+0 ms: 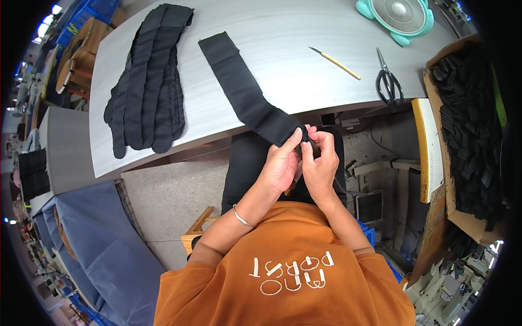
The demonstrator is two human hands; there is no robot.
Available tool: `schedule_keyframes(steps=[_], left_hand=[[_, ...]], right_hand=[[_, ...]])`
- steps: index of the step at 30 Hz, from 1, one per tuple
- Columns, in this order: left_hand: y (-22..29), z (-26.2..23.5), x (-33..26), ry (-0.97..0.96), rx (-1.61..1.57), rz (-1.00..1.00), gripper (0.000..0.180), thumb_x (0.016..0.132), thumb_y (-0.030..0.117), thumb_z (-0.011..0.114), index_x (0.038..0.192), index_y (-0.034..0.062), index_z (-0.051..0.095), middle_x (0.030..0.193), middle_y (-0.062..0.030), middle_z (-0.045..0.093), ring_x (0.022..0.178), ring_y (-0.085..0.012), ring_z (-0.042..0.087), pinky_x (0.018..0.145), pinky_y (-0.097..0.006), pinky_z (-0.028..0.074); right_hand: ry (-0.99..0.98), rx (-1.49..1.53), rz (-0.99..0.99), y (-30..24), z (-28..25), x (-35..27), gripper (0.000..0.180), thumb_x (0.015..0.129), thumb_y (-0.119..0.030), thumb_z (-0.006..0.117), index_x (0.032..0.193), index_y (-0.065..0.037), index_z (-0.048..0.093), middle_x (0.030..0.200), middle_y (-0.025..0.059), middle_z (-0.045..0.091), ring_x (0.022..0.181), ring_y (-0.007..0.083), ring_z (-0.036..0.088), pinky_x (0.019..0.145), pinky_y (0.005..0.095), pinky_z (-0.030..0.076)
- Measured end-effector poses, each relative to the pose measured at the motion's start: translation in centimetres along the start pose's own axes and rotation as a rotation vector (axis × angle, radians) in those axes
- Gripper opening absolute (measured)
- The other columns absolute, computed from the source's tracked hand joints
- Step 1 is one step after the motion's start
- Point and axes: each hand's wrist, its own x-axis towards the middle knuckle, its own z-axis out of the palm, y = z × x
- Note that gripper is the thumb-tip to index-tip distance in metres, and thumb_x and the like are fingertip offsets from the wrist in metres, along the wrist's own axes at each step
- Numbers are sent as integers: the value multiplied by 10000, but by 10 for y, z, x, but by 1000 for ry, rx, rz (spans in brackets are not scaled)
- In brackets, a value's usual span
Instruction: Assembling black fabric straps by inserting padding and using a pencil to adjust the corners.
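Fingers of left hand (283,163) and right hand (321,163) pinch shut on the near end of the black fabric strip (244,92), whose long axis runs away up-left across the grey table (283,38)

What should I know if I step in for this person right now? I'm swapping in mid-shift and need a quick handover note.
Left hand: pinching the near end of the black fabric strip, thumb on top.
Right hand: fingers closed on the same end, working at its edge.
The strip runs from the hands up across the grey table.
Done, apparently: a pile of similar black pieces on the table's left.
Left, likely: more black pieces in the cardboard box on the right.
Scissors and a stick tool lie unused on the table, near a teal fan.
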Motion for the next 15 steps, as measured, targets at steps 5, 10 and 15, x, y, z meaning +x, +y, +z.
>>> schedule_keyframes(steps=[5, 10, 15], left_hand=[[2, 7, -5, 40, 107, 86, 291, 968, 196, 654, 1153, -28, 642, 1150, -128, 684, 1078, -170, 629, 948, -317, 518], [3, -4, 3, 59, 263, -14, 190, 896, 113, 701, 1028, -23, 698, 1007, -95, 716, 967, -154, 657, 866, -310, 511], [18, 6, 5, -22, 312, -54, 194, 902, 158, 717, 1021, 6, 695, 975, -46, 700, 946, -138, 647, 847, -304, 504]], right_hand=[[125, -34, -53, -18, -3, 11, 414, 787, 13, 700, 1183, 10, 578, 1021, 146, 624, 947, 260, 617, 811, 355, 502], [-132, 25, -59, 12, -5, 9, 298, 853, -8, 669, 1146, -9, 613, 1023, 132, 647, 871, 243, 635, 769, 343, 512], [-194, 46, 18, 10, -6, 18, 292, 824, 10, 660, 1113, -6, 624, 945, 139, 660, 807, 243, 659, 719, 320, 523]])
